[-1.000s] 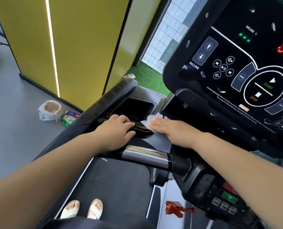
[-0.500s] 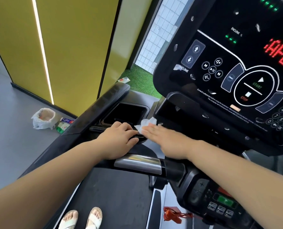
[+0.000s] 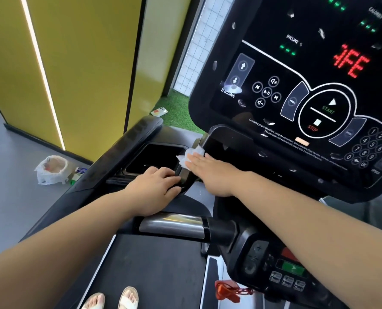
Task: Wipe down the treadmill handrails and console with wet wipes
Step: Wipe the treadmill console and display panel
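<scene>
My right hand (image 3: 210, 172) lies flat, fingers together, pressing a white wet wipe (image 3: 188, 156) onto the black ledge beside the cup tray (image 3: 156, 156), just under the treadmill console (image 3: 297, 90). The wipe sticks out past my fingertips. My left hand (image 3: 156, 188) rests palm down on the tray's near rim, fingers curled over the edge, holding nothing loose. The left handrail (image 3: 127, 143) runs up along the tray. A chrome-sleeved crossbar (image 3: 172, 227) lies below my wrists.
On the grey floor at left stand a white plastic bag (image 3: 51, 169) and a wipes pack (image 3: 78, 172). A phone (image 3: 158, 112) lies on green turf behind the handrail. A red safety clip (image 3: 228, 289) hangs by the lower control panel (image 3: 288, 273). My sandalled feet (image 3: 112, 299) stand on the belt.
My right hand has slid the wipe forward along the ledge towards the console base. My left hand stays on the tray rim. The camera has tilted up slightly.
</scene>
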### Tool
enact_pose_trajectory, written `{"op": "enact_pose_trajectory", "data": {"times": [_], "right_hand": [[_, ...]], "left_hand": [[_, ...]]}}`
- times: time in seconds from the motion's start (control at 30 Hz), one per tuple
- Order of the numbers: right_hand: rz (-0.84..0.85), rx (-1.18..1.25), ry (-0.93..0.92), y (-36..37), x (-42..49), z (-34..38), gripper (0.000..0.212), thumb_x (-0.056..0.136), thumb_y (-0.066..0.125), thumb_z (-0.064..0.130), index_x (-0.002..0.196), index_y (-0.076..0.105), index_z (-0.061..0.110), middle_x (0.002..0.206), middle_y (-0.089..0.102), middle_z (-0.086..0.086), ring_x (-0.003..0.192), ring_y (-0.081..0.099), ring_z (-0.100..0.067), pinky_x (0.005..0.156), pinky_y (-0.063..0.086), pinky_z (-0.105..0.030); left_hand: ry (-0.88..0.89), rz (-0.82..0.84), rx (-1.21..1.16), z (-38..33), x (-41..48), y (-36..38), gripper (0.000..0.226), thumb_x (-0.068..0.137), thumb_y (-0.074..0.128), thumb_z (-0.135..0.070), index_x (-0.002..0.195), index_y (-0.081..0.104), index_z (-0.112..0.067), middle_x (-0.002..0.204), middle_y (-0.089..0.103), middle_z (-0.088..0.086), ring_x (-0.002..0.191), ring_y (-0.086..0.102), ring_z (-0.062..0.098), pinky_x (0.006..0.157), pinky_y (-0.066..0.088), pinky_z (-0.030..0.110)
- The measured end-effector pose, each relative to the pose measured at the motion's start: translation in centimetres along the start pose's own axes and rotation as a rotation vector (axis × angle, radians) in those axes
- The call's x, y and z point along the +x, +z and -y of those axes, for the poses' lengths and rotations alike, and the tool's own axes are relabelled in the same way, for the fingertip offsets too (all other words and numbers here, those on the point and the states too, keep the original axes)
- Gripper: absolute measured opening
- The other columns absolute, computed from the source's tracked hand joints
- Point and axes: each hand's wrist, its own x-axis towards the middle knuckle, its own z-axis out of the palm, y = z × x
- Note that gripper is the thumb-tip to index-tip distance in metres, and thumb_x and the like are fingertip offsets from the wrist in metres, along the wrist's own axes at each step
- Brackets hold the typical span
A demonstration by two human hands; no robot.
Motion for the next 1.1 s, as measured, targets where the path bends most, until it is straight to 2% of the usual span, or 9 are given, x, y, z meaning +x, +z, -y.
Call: {"op": "enact_pose_trajectory", "data": {"times": [0.1, 0.27, 0.4, 0.6, 0.67, 0.73, 0.83, 1.0, 1.1], "right_hand": [[0.004, 0.067, 0.025, 0.6, -0.4, -0.3, 0.073, 0.090, 0.032, -0.008, 0.152, -0.001, 0.012, 0.160, -0.012, -0.004, 0.146, -0.012, -0.015, 0.115, -0.007, -0.027], [0.023, 0.150, 0.039, 1.8, -2.6, -1.3, 0.081, 0.087, 0.036, -0.010, 0.152, -0.003, 0.018, 0.159, -0.014, 0.006, 0.145, -0.012, -0.008, 0.117, -0.007, -0.025], [-0.020, 0.033, 0.068, 1.7, -1.4, -0.9, 0.078, 0.090, 0.035, -0.005, 0.151, -0.009, 0.017, 0.158, -0.017, 0.002, 0.144, -0.017, -0.010, 0.112, -0.014, -0.024], [0.018, 0.128, 0.099, 2.5, -3.3, -2.2, 0.079, 0.088, 0.035, -0.002, 0.151, -0.010, 0.016, 0.157, -0.021, 0.002, 0.143, -0.019, -0.006, 0.113, -0.013, -0.022], [0.056, 0.136, 0.100, 2.4, -3.9, -2.6, 0.075, 0.092, 0.035, 0.003, 0.151, -0.009, 0.014, 0.158, -0.019, 0.001, 0.143, -0.020, -0.006, 0.115, -0.013, -0.024], [0.052, 0.171, 0.074, 2.0, -3.4, -2.7, 0.065, 0.099, 0.032, 0.013, 0.151, -0.007, 0.011, 0.158, -0.017, -0.001, 0.143, -0.020, -0.009, 0.116, -0.012, -0.027], [0.010, 0.245, 0.052, 2.1, -2.0, -2.4, 0.063, 0.104, 0.030, 0.031, 0.152, -0.005, 0.012, 0.159, -0.016, -0.002, 0.143, -0.019, -0.009, 0.120, -0.001, -0.035], [-0.004, 0.266, 0.030, 3.3, -3.4, -3.5, 0.063, 0.103, 0.029, 0.037, 0.152, -0.004, 0.015, 0.158, -0.017, 0.004, 0.141, -0.019, -0.003, 0.114, -0.009, -0.019], [0.005, 0.205, 0.048, 3.4, -4.0, -4.0, 0.063, 0.103, 0.026, 0.040, 0.152, -0.005, 0.016, 0.158, -0.018, 0.004, 0.140, -0.021, -0.001, 0.114, -0.010, -0.020]], "left_hand": [[0.001, 0.020, 0.036, -0.2, 0.2, -0.1, 0.048, 0.102, 0.025, -0.046, 0.146, 0.034, -0.032, 0.151, 0.028, -0.011, 0.131, 0.027, 0.020, 0.110, 0.028, 0.036], [0.005, 0.028, 0.043, -0.2, 0.2, 0.0, 0.049, 0.101, 0.026, -0.048, 0.147, 0.033, -0.032, 0.151, 0.029, -0.013, 0.130, 0.028, 0.019, 0.109, 0.030, 0.035], [0.012, 0.029, 0.048, -0.7, 0.4, -0.6, 0.048, 0.102, 0.025, -0.046, 0.146, 0.035, -0.031, 0.149, 0.032, -0.010, 0.128, 0.032, 0.021, 0.109, 0.024, 0.027], [0.003, 0.043, 0.031, -0.8, 0.2, -0.8, 0.048, 0.101, 0.026, -0.049, 0.147, 0.030, -0.037, 0.148, 0.031, -0.015, 0.128, 0.030, 0.018, 0.107, 0.029, 0.028], [0.003, 0.050, 0.035, -1.0, 0.2, -0.7, 0.049, 0.101, 0.027, -0.049, 0.147, 0.030, -0.035, 0.150, 0.029, -0.014, 0.131, 0.026, 0.018, 0.109, 0.028, 0.030], [0.030, 0.070, 0.062, -1.5, 0.5, -0.7, 0.053, 0.101, 0.027, -0.048, 0.149, 0.029, -0.026, 0.154, 0.024, -0.009, 0.138, 0.019, 0.019, 0.113, 0.018, 0.029], [0.050, 0.117, 0.042, -2.2, 0.9, -0.6, 0.059, 0.101, 0.027, -0.048, 0.149, 0.028, -0.015, 0.157, 0.017, -0.003, 0.143, 0.014, 0.018, 0.115, 0.011, 0.027], [0.056, 0.141, 0.044, -2.4, 1.4, -0.4, 0.062, 0.100, 0.027, -0.049, 0.151, 0.020, -0.013, 0.158, 0.009, -0.002, 0.143, 0.014, 0.021, 0.117, 0.014, 0.030], [0.052, 0.169, 0.048, -2.5, 1.1, -0.3, 0.066, 0.100, 0.025, -0.050, 0.153, 0.011, -0.013, 0.159, 0.002, -0.004, 0.145, 0.006, 0.017, 0.116, 0.009, 0.028]]}}
